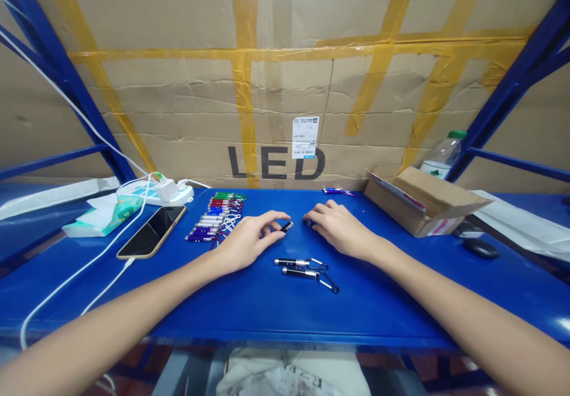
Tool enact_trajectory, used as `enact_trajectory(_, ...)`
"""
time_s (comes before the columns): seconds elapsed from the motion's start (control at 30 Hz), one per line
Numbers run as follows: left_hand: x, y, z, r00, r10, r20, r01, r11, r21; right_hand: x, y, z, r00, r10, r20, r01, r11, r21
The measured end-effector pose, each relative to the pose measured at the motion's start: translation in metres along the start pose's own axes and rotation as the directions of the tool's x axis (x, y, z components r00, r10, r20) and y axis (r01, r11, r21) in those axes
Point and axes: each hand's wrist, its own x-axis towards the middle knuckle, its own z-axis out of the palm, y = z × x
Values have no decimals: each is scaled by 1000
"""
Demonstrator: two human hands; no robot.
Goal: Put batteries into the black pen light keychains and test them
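Note:
My left hand (249, 240) rests on the blue table (249, 307) and pinches a small black keychain flashlight (287, 227) between thumb and fingers. My right hand (341, 227) lies a little to the right, fingers curled around something small and dark at its fingertips that I cannot make out. Two black keychain flashlights with carabiner clips (307, 268) lie side by side just in front of both hands. A row of several coloured keychain flashlights (216, 218) lies to the left of my left hand.
A phone (151, 231) on a white cable lies at the left, beside a tissue pack (104, 215) and a power strip (155, 193). An open cardboard box (423, 203), a plastic bottle (443, 154), a computer mouse (480, 247) and one purple flashlight (336, 192) are at the right. Taped cardboard forms the back wall.

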Motion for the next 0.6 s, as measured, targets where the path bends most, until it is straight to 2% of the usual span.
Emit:
enact_trajectory(0.23,0,1,-1,999,39,-4,-39,997,69,0,-14,-10,999,-44,-20,45,998,54)
enact_trajectory(0.37,0,2,-1,1000,31,-4,-30,997,69,0,-17,-11,986,-71,-152,107,965,239)
enact_trajectory(0.5,0,3,-1,999,44,4,-45,996,73,0,-20,-13,952,-51,-302,181,888,423)
enact_trajectory(0.6,-1,4,-1,998,60,4,-61,996,63,-1,-24,-16,937,-67,-342,234,850,473)
